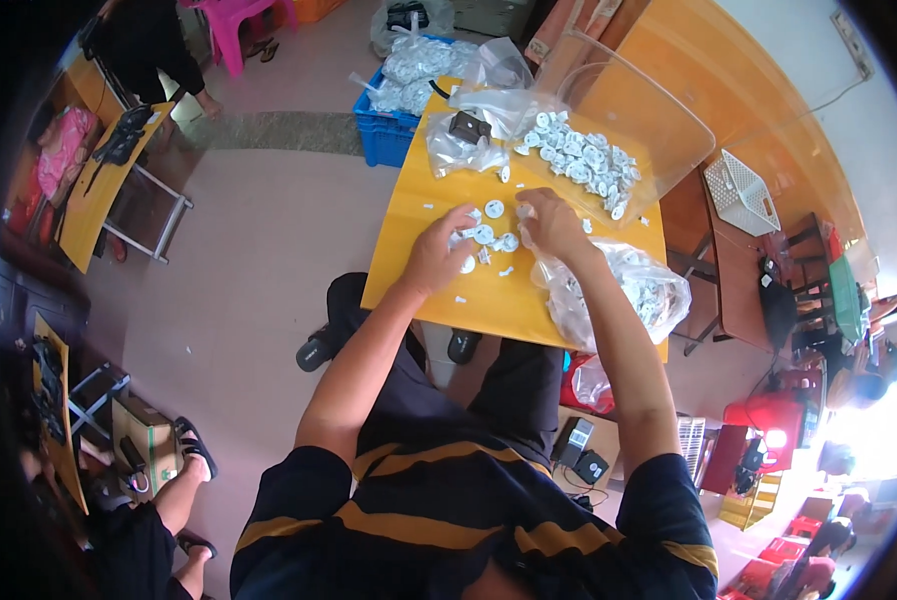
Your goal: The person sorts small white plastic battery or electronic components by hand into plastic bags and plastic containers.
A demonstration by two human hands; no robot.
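On a yellow table, my left hand (435,252) curls its fingers round a small white plastic part (456,240), largely covered by the hand. My right hand (557,224) is bent in a pinch to the right; its fingertips hide what they hold, if anything. Between the hands lie several white round plastic parts (484,234) and tiny white pegs (507,271). A clear plastic bag (624,290) full of white parts rests beside my right forearm. Farther back, a heap of white round parts (584,155) sits in a clear plastic bin (681,125).
A blue crate (387,138) holding bagged parts stands beyond the table's far left corner. Near it, a dark box-shaped device (470,127) lies on clear plastic bags. A white basket (741,192) stands on a brown table to the right. Other people sit at tables on the left.
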